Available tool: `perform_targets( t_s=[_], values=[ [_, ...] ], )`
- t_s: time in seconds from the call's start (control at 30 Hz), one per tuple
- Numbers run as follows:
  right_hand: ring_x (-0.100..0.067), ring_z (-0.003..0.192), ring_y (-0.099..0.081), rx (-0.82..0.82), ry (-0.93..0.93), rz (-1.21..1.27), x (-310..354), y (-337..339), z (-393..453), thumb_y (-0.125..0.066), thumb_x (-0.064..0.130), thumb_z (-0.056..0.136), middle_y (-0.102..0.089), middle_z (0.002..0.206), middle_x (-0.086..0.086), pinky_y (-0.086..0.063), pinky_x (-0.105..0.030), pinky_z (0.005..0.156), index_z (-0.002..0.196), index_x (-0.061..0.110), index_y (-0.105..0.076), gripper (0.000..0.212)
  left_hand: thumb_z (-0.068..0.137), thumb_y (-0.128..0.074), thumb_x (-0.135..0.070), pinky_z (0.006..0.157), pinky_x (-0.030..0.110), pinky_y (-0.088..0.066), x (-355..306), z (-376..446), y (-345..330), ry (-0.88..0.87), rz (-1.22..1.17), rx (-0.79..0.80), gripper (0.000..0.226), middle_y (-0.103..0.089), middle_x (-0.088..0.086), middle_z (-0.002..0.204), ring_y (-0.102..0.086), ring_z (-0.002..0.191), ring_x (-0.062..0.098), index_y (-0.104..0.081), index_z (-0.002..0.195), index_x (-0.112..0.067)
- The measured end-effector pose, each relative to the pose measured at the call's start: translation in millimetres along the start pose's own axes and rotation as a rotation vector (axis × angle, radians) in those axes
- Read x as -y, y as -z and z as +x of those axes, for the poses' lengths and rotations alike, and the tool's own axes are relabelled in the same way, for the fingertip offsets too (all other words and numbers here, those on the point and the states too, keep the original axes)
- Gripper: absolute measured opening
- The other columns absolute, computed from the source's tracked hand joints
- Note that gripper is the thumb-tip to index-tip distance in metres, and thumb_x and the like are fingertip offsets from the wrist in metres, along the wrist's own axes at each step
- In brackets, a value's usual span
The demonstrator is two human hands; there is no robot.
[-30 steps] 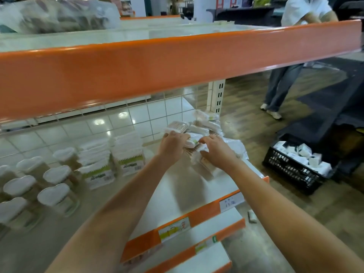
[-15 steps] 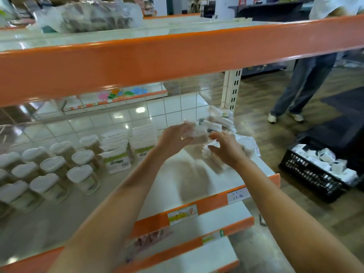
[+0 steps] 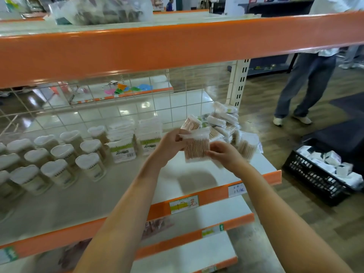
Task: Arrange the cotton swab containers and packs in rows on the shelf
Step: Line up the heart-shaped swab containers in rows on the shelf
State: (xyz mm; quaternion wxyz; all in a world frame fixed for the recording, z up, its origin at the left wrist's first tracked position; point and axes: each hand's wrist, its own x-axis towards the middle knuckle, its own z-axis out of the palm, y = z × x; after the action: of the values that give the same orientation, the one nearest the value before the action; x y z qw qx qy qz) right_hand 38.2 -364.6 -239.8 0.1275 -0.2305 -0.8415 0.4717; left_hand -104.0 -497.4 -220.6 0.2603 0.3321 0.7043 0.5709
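Orange steel edging ran along the white shelf (image 3: 82,203), which carried everything the task concerned. Toward its left stood rows of clear round cotton swab containers with white heart-shaped lids (image 3: 59,170), and just behind them the upright stacks of flat packs with green labels (image 3: 136,140) formed a short row of their own. At the far right corner lay a loose heap of clear plastic swab packs (image 3: 224,123), not yet sorted. On the floor beyond sat a black plastic crate of small white boxes (image 3: 323,170).

Above the bare middle of the shelf, the hands held one flat clear pack of wooden-stick swabs (image 3: 197,147) upright between them: the left hand (image 3: 171,143) gripped its upper left side, and the right hand (image 3: 224,155) pinched its lower right corner.

Such a pack looked very light and fairly soft (thin film over a bundle of sticks), so the film would likely slide or crumple under a hard squeeze. Holding it across the stick bundle, at both side edges, seemed the safest purchase; the cotton ends would give. It would probably topple unless leaned against its neighbours.
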Motion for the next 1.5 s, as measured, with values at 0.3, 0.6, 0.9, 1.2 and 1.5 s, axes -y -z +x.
perform_targets(
  t_s=[0.3, 0.6, 0.9, 1.2, 1.5],
  values=[
    [-0.017, 0.090, -0.063, 0.126, -0.092, 0.902, -9, -3, -8, -0.049, 0.012, 0.093, -0.065, 0.097, -0.008, -0.055, -0.025, 0.080, 0.103, 0.006, -0.061, 0.017, 0.100, -0.042, -0.019, 0.081, 0.029, -0.056, -20, -15, 14, 0.024, -0.254, 0.182, 0.025, -0.070, 0.004, 0.099, -0.068, 0.089, 0.017, -0.059, 0.117, -0.014],
    [-0.013, 0.068, -0.068, 0.297, -0.218, 1.106, -5, -12, -18, -0.039, 0.013, 0.097, -0.072, 0.078, -0.005, -0.057, -0.024, 0.066, 0.101, 0.002, -0.059, 0.024, 0.086, -0.062, 0.003, 0.093, 0.017, -0.045, -51, -5, 21, -0.173, 0.418, 0.483, 0.061, -0.049, -0.011, 0.132, -0.047, 0.118, 0.006, -0.051, 0.117, -0.048],
    [-0.021, 0.080, -0.070, 0.255, -0.212, 1.043, -4, -8, -9, -0.074, 0.032, 0.075, -0.069, 0.093, -0.012, -0.058, -0.030, 0.073, 0.111, 0.003, -0.058, 0.049, 0.081, -0.074, -0.023, 0.093, 0.019, -0.046, -57, 9, 31, -0.073, 0.587, 0.519, 0.033, -0.064, -0.014, 0.109, -0.058, 0.103, -0.003, -0.062, 0.110, -0.033],
    [-0.019, 0.104, -0.060, 0.180, -0.107, 0.600, 9, -12, 0, -0.058, 0.018, 0.088, -0.063, 0.110, -0.007, -0.050, -0.030, 0.092, 0.113, 0.010, -0.059, 0.026, 0.087, -0.066, -0.028, 0.080, 0.031, -0.047, -58, 13, 47, -0.121, 0.778, 0.370, 0.030, -0.064, -0.003, 0.107, -0.059, 0.094, 0.017, -0.060, 0.114, -0.017],
    [-0.017, 0.099, -0.057, 0.067, -0.139, 0.336, 15, -38, 14, -0.055, 0.010, 0.094, -0.062, 0.102, -0.003, -0.046, -0.037, 0.095, 0.096, 0.021, -0.059, 0.012, 0.086, -0.066, -0.028, 0.080, 0.021, -0.043, -50, 26, 56, -0.178, 0.855, 0.395, 0.035, -0.063, -0.005, 0.120, -0.056, 0.098, 0.008, -0.059, 0.120, -0.022]
  ],
)
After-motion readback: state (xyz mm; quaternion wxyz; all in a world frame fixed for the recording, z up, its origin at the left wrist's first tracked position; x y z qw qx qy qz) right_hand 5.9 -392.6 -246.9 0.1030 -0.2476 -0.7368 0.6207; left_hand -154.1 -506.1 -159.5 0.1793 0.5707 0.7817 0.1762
